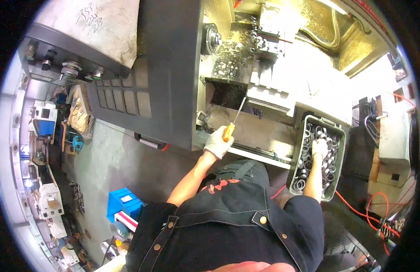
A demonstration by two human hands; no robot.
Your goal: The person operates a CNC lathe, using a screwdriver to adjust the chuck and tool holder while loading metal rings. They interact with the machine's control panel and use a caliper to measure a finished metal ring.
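Note:
A thin-shafted screwdriver [229, 131] with a yellow handle is gripped in my gloved left hand [218, 143], in front of the open lathe. Its metal shaft points up and away, toward the dark gap beside the tool slide [268, 96]. My right hand [319, 147], also in a white glove, reaches down into a grey plastic bin [293, 175] full of metal rings [330, 167]. The fingers look closed among the rings, but what they hold is not clear. At the far side of the lathe's chamber is a round chuck [212, 39].
The dark machine door [171, 68] stands to my left, below a control panel box [90, 31]. A blue parts bin [123, 203] sits low on the left. Red air hose [368, 217] curls across the right side, near a grey cabinet [393, 136].

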